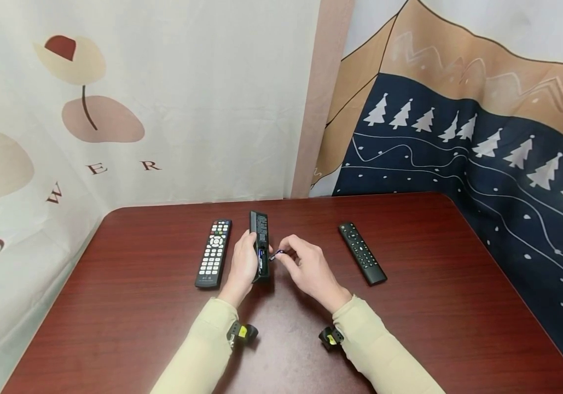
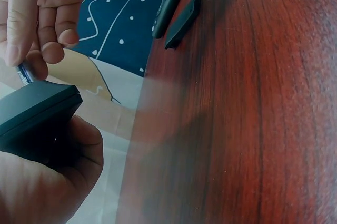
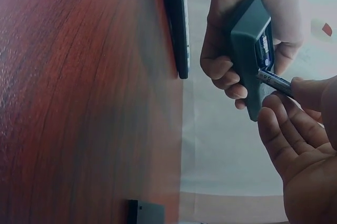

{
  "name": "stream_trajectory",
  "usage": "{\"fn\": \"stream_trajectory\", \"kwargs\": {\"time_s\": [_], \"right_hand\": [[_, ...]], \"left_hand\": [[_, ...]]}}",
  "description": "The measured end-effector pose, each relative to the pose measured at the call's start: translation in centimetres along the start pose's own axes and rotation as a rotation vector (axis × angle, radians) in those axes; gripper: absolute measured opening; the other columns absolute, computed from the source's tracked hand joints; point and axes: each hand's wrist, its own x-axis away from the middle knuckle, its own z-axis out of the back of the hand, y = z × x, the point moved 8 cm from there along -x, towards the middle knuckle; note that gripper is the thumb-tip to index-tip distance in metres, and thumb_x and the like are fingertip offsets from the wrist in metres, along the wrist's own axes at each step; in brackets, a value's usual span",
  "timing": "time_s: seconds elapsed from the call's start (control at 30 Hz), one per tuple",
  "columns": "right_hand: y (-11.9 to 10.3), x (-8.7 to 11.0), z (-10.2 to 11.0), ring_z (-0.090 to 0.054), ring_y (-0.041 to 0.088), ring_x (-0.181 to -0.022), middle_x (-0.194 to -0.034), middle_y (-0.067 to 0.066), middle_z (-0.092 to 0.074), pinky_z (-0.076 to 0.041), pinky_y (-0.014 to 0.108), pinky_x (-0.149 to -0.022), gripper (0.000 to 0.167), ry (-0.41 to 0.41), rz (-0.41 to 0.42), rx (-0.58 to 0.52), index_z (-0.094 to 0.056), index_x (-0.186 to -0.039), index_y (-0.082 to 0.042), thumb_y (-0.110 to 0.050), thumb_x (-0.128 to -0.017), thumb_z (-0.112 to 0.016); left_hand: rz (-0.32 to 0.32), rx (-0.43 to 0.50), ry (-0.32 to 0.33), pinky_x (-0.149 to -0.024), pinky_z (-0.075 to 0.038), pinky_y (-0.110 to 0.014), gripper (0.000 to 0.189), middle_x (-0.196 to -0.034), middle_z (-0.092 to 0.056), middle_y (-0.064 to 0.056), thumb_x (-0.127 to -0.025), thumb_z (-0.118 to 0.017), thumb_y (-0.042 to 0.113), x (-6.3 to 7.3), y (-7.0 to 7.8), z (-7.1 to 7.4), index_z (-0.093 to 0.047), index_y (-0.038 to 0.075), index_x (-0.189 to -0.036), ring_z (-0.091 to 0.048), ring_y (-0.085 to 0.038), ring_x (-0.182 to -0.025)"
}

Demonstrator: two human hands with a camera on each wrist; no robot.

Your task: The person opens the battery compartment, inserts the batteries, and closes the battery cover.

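Observation:
My left hand (image 1: 244, 261) grips a black remote control (image 1: 261, 227), its back turned to the right and its battery compartment uncovered. One battery (image 3: 265, 45) lies inside the compartment. Between thumb and fingers, my right hand (image 1: 307, 265) pinches a second slim battery (image 3: 276, 81). In the right wrist view that battery's far end is right at the compartment's edge, slanted to the opening. From the left wrist the remote shows its dark end, and the battery (image 2: 24, 74) is partly hidden behind it.
On the dark red wooden table (image 1: 128, 328), a black remote with white buttons (image 1: 214, 254) lies left of my hands. A smaller black remote (image 1: 362, 253) lies to the right. A small black cover-like piece (image 2: 183, 21) rests near it. Printed curtains (image 1: 212, 109) hang behind.

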Motion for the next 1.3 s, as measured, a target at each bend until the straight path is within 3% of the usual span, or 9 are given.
{"fn": "stream_trajectory", "kwargs": {"time_s": [0.67, 1.0, 1.3], "right_hand": [[-0.9, 0.0, -0.3, -0.059, 0.009, -0.072, -0.086, 0.001, -0.065, -0.056, 0.038, -0.061, 0.012, 0.003, 0.035, -0.01, -0.063, -0.096, -0.009, -0.005, -0.094, -0.075], [-1.0, 0.2, -0.7, -0.059, 0.01, -0.074, -0.094, 0.002, -0.068, -0.055, 0.029, -0.063, 0.011, -0.014, 0.021, 0.003, -0.065, -0.098, -0.008, -0.006, -0.094, -0.075], [-1.5, 0.7, -1.0, -0.056, 0.011, -0.074, -0.085, 0.001, -0.059, -0.049, 0.021, -0.062, 0.019, 0.008, 0.108, 0.005, -0.061, -0.091, -0.009, -0.003, -0.089, -0.079]], "left_hand": [[-0.008, -0.049, -0.012, -0.066, -0.051, -0.027, 0.044, -0.101, -0.064, -0.031, -0.109, -0.024, 0.023, 0.1, 0.2, -0.2, -0.058, -0.001, -0.124, -0.059, -0.015, -0.074], [-0.044, -0.019, -0.02, -0.064, -0.051, -0.026, 0.041, -0.095, -0.062, -0.031, -0.109, -0.026, 0.022, 0.1, 0.4, -0.3, -0.056, -0.004, -0.119, -0.059, -0.016, -0.073], [-0.041, 0.007, -0.025, -0.06, -0.052, -0.027, 0.042, -0.095, -0.062, -0.031, -0.109, -0.026, 0.022, 0.1, 0.3, -0.3, -0.056, -0.004, -0.121, -0.06, -0.017, -0.07]]}}
